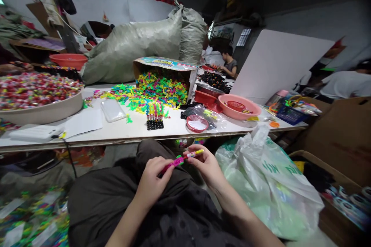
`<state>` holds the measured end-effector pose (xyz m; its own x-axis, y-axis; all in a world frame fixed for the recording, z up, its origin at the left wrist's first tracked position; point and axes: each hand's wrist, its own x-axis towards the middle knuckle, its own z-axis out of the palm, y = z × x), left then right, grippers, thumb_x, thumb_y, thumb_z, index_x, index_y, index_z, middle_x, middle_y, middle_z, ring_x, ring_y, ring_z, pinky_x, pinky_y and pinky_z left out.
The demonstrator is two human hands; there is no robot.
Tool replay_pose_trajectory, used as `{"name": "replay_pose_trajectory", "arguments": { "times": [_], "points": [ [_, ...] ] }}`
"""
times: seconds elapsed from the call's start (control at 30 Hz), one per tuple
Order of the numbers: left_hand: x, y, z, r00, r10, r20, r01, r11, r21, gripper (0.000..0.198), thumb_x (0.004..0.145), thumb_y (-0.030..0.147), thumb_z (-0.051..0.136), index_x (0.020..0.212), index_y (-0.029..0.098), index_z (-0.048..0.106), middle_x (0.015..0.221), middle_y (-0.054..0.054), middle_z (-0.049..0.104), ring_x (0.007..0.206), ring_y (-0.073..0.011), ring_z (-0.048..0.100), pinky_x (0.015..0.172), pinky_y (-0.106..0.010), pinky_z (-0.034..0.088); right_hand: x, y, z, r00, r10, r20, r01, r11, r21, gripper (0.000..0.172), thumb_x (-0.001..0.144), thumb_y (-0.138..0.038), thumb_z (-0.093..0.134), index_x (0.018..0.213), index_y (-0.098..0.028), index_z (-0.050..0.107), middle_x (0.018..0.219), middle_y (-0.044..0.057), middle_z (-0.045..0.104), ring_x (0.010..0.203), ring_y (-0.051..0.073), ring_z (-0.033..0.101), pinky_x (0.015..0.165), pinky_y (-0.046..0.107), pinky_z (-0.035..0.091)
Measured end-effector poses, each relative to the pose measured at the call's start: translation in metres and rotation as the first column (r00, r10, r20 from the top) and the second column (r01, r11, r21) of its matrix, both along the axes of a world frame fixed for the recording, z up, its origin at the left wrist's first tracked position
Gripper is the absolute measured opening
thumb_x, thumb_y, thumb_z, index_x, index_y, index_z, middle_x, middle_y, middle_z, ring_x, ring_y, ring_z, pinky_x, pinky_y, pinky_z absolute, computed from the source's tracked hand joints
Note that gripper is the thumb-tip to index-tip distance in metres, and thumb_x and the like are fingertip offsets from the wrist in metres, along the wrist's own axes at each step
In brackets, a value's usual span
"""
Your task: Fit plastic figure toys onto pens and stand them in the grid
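Now, left hand (152,173): pinching a pink toy (176,161) before the desk (124,132), one end hidden in the grip.
Right hand (207,165): pinching a stick (194,154), also before the desk.
Toy against stick: contact too small to tell.

Dim, pale walls (98,4) stand behind a long white table (130,131), with an apparently barred window (244,37) beyond.

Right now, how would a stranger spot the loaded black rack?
On the white table, find the open carton spilling colourful pieces. In front of it, near the table edge, sits the black rack. Unlike the black things to its right, it carries upright, colourful sticks.
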<state>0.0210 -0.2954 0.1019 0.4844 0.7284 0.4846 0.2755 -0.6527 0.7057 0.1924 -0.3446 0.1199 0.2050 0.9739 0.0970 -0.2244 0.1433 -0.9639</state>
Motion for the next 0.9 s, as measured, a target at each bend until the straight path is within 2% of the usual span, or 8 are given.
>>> {"name": "replay_pose_trajectory", "arguments": {
  "times": [0.1,0.23,0.43,0.9],
  "points": [
    [-0.001,0.002,-0.003,1.000,-0.019,-0.004,0.019,0.999,0.031,0.015,0.083,0.026,0.049,0.083,0.019,0.063,0.074,-0.001,0.060,0.072,-0.0136,0.052,0.069,-0.027,0.038,0.000,-0.002,0.000,0.997,-0.001,0.077,-0.001,1.000,0.020,0.020,0.066,-0.023,0.070,0.082,-0.021,0.059,0.086,0.001,0.066,0.079,0.013,0.059,0.074,0.026,0.045],
    [-0.002,0.005,-0.005,0.999,-0.047,-0.007,0.048,0.997,0.056,0.015,0.082,0.024,0.049,0.084,0.019,0.063,0.073,-0.002,0.061,0.071,-0.0135,0.052,0.069,-0.027,0.038,0.000,-0.005,-0.003,0.989,0.006,0.146,-0.010,1.000,0.026,0.018,0.065,-0.025,0.070,0.080,-0.021,0.061,0.084,0.001,0.066,0.078,0.013,0.059,0.072,0.025,0.045],
    [0.001,0.003,-0.005,0.998,-0.066,-0.002,0.066,0.995,0.068,0.017,0.082,0.026,0.049,0.084,0.018,0.064,0.072,-0.004,0.062,0.070,-0.0147,0.053,0.067,-0.028,0.040,0.002,-0.008,-0.008,0.989,-0.023,0.145,0.022,1.000,0.008,0.019,0.065,-0.027,0.070,0.079,-0.020,0.060,0.085,0.003,0.067,0.078,0.015,0.059,0.072,0.028,0.046],
    [0.002,0.003,-0.009,0.996,-0.089,0.022,0.088,0.995,0.043,0.016,0.082,0.023,0.049,0.083,0.017,0.064,0.072,-0.004,0.061,0.069,-0.0145,0.051,0.068,-0.028,0.040,0.002,-0.012,-0.005,0.985,-0.006,0.175,0.011,1.000,-0.024,0.016,0.066,-0.024,0.069,0.079,-0.020,0.061,0.083,0.002,0.067,0.074,0.013,0.059,0.068,0.025,0.045]
  ]
}}
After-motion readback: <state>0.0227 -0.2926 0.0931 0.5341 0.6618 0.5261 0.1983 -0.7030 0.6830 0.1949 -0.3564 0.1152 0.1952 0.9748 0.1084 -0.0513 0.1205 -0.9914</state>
